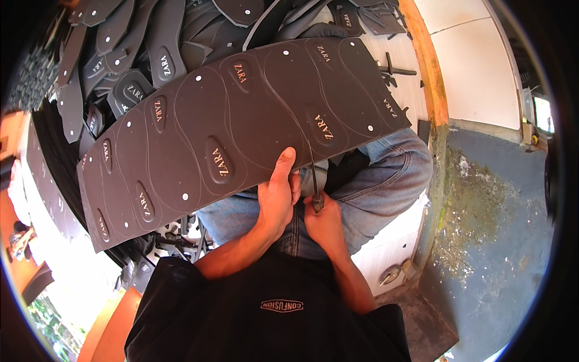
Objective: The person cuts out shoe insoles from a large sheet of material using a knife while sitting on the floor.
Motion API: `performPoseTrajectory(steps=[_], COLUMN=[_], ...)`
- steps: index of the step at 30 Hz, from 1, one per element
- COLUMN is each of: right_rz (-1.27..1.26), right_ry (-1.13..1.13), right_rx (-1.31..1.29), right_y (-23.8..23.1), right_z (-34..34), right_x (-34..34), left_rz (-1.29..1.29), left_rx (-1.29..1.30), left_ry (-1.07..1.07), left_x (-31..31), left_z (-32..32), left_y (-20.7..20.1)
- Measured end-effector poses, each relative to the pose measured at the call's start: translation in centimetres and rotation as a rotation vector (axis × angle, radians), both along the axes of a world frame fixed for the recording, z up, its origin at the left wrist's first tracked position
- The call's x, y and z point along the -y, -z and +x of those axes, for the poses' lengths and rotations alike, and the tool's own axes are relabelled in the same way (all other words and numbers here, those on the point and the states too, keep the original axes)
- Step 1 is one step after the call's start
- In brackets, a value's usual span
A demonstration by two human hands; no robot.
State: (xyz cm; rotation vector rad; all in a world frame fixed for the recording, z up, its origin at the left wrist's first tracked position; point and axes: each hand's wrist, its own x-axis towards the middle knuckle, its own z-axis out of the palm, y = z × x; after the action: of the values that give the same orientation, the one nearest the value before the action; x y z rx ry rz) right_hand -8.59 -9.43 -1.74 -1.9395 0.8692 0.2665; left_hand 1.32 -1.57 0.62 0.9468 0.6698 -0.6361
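Observation:
A long dark foam sheet [265, 130] lies tilted across my lap, marked with curved sole outlines, oval pads and small white dots. My left hand [277, 199] grips its near edge, thumb on top and fingers underneath. Just to the right, my right hand [326, 224] is closed round the lower end of a thin dark tool [315, 184]. The tool's narrow shaft points up to the sheet's near edge, beside a sole outline. Whether its tip is a blade is too small to tell.
Cut-out dark soles [163, 63] are heaped beyond the sheet at upper left. Black scraps [175, 244] lie by my left knee, others [395, 71] past the sheet's right end. A wooden strip [431, 72] and a stained blue-grey floor [488, 217] lie to the right.

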Motion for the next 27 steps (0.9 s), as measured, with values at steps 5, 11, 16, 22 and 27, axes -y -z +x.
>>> performPoseTrajectory(steps=[5,11,16,22,27], right_rz=[-0.058,-0.055,-0.054,-0.049,0.023], right_ry=[-0.011,-0.025,0.003,-0.029,-0.076], right_rx=[-0.046,-0.061,-0.028,-0.058,-0.099], right_y=[0.3,0.8,1.8,2.6,3.4], right_z=[1.2,2.5,3.6,4.7,5.6], right_x=[-0.3,0.0,0.0,0.6,1.7], left_rz=[-0.003,0.002,-0.021,-0.027,-0.052], left_rx=[-0.007,0.006,-0.031,-0.017,-0.010], left_ry=[0.008,-0.002,-0.001,-0.020,-0.007], left_x=[-0.2,-0.1,-0.1,-0.2,-0.3], left_z=[0.0,0.1,0.1,0.2,0.2], left_y=[0.3,0.3,0.5,0.5,0.6])
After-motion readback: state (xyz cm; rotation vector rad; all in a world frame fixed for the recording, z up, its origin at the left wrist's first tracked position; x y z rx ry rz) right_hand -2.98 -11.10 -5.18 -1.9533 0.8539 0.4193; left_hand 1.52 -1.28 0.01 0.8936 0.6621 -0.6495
